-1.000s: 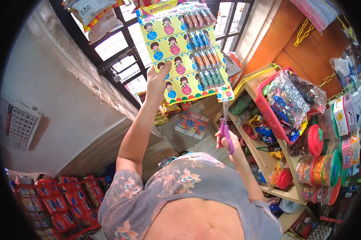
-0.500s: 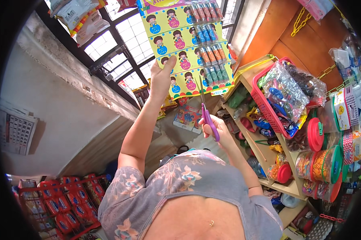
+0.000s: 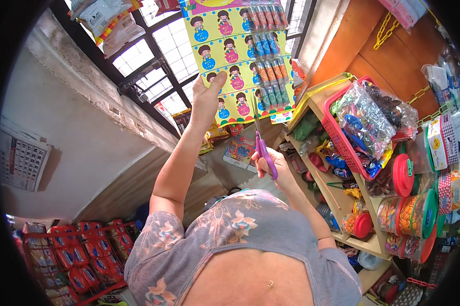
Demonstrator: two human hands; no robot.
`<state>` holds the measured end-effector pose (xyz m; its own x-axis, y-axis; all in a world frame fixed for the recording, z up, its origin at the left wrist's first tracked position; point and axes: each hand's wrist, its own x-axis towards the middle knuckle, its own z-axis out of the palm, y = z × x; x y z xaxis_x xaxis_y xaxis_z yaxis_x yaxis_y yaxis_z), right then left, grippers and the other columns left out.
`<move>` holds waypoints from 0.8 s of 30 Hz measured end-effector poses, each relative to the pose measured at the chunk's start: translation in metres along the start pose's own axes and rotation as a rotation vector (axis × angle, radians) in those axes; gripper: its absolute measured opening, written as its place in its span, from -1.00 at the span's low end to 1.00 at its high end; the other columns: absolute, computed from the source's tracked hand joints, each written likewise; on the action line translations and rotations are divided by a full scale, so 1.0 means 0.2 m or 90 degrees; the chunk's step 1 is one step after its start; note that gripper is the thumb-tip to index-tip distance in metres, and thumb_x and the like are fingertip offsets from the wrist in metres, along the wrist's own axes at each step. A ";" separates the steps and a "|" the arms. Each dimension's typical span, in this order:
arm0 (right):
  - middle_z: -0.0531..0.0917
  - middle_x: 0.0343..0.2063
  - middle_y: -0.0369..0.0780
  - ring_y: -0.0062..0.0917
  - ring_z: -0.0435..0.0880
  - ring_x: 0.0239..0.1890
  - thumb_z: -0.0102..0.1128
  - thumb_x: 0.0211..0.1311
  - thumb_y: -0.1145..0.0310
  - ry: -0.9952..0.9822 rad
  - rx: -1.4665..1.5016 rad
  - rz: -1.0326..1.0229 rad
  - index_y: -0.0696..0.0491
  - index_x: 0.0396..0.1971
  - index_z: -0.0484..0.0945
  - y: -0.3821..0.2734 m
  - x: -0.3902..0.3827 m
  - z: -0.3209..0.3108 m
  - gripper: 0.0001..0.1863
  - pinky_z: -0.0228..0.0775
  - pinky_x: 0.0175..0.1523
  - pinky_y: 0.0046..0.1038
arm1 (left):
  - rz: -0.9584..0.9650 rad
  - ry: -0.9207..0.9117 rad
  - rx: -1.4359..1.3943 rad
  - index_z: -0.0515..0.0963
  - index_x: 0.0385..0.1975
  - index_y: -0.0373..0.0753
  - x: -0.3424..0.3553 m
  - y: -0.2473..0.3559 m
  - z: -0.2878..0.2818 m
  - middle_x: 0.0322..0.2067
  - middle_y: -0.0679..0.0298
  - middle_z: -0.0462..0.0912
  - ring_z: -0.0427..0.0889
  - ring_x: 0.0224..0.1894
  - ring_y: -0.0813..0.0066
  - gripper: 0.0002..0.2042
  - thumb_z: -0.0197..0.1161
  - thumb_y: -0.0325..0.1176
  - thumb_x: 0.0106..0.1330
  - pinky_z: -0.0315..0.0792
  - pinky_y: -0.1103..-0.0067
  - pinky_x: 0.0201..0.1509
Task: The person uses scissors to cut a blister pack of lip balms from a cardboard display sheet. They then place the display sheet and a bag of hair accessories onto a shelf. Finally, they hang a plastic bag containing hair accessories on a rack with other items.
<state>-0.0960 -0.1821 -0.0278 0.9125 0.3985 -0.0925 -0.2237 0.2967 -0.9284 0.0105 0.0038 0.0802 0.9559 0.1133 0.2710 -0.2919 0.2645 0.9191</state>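
Note:
My left hand (image 3: 205, 101) grips the left edge of a yellow display card (image 3: 218, 47), thumb on its front, holding it up before me. Printed cartoon figures run across the card in rows. Down its right side sit rows of small plastic-wrapped tubes (image 3: 265, 46) in red, blue, orange and green. In my right hand (image 3: 277, 169) is a pair of purple-handled scissors (image 3: 264, 150), fingers closed round the handles. The blades point upward at the card's lower edge, beside the green tubes; they look nearly together, and whether they pass behind or in front of the card is hard to tell.
To the right, a wooden shelf (image 3: 373, 214) carries a pink basket (image 3: 337, 135) of packets and lidded jars (image 3: 414, 217). A barred window (image 3: 176, 43) lies beyond the card. Hanging packets (image 3: 105, 25) are at upper left, a red rack of packs (image 3: 82, 255) at lower left.
The card's lower right part has shifted and tilted slightly, while both hands keep their grips. The scissors stay almost in place. The surroundings have shifted a little in view.

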 end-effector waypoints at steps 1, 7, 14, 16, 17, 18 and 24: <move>0.44 -0.64 -0.41 -0.81 0.42 -0.68 0.19 0.11 0.26 0.000 0.005 -0.004 0.08 -0.39 0.47 0.00 0.00 0.00 -0.80 0.24 -0.59 -0.75 | 0.003 -0.004 0.002 0.43 -0.09 -0.32 0.00 0.00 0.00 -0.24 0.32 0.58 0.52 -0.23 0.63 -0.73 0.13 -0.34 0.27 0.39 0.65 -0.18; 0.43 -0.70 -0.41 -0.81 0.40 -0.75 0.20 0.11 0.30 0.019 -0.009 -0.011 0.09 -0.47 0.46 0.01 0.01 0.03 -0.82 0.19 -0.67 -0.77 | 0.020 -0.015 0.025 0.43 -0.10 -0.31 0.03 -0.03 -0.04 -0.25 0.31 0.58 0.52 -0.24 0.63 -0.74 0.13 -0.35 0.27 0.39 0.65 -0.17; 0.43 -0.71 -0.40 -0.80 0.39 -0.76 0.19 0.12 0.34 0.011 -0.033 -0.010 0.11 -0.48 0.47 0.03 0.03 0.06 -0.84 0.20 -0.68 -0.76 | -0.031 -0.041 0.035 0.44 -0.10 -0.31 0.05 0.00 -0.07 -0.25 0.31 0.59 0.52 -0.24 0.62 -0.73 0.14 -0.34 0.25 0.39 0.64 -0.16; 0.45 -0.67 -0.36 -0.75 0.43 -0.72 0.21 0.13 0.27 0.004 -0.003 -0.014 0.14 -0.41 0.47 0.00 0.05 0.06 -0.77 0.25 -0.63 -0.74 | -0.067 -0.055 0.073 0.45 -0.11 -0.31 0.03 -0.01 -0.08 -0.26 0.31 0.59 0.52 -0.24 0.62 -0.73 0.16 -0.34 0.24 0.39 0.64 -0.16; 0.46 -0.64 -0.34 -0.73 0.44 -0.70 0.21 0.13 0.24 0.000 0.011 -0.017 0.15 -0.38 0.47 -0.02 0.06 0.06 -0.74 0.28 -0.60 -0.73 | -0.089 -0.061 0.121 0.45 -0.11 -0.31 0.02 -0.04 -0.09 -0.26 0.30 0.59 0.52 -0.24 0.62 -0.72 0.18 -0.33 0.23 0.39 0.64 -0.15; 0.47 -0.64 -0.34 -0.73 0.45 -0.69 0.21 0.13 0.24 -0.008 0.014 -0.020 0.15 -0.37 0.47 -0.02 0.07 0.05 -0.73 0.28 -0.58 -0.73 | -0.058 -0.063 0.110 0.45 -0.12 -0.31 0.01 -0.08 -0.08 -0.24 0.30 0.60 0.53 -0.24 0.62 -0.71 0.20 -0.33 0.21 0.38 0.64 -0.13; 0.47 -0.62 -0.32 -0.73 0.45 -0.67 0.17 0.16 0.24 -0.006 0.034 -0.042 0.15 -0.34 0.47 0.03 0.09 0.05 -0.74 0.28 -0.59 -0.73 | -0.074 -0.064 0.049 0.45 -0.11 -0.32 -0.01 -0.11 -0.08 -0.24 0.29 0.60 0.53 -0.22 0.61 -0.70 0.20 -0.33 0.21 0.38 0.62 -0.11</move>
<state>-0.0844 -0.1650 -0.0322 0.9223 0.3853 -0.0285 -0.1819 0.3680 -0.9119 0.0155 0.0132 0.0543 0.9827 -0.0108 0.1851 -0.1795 0.1955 0.9641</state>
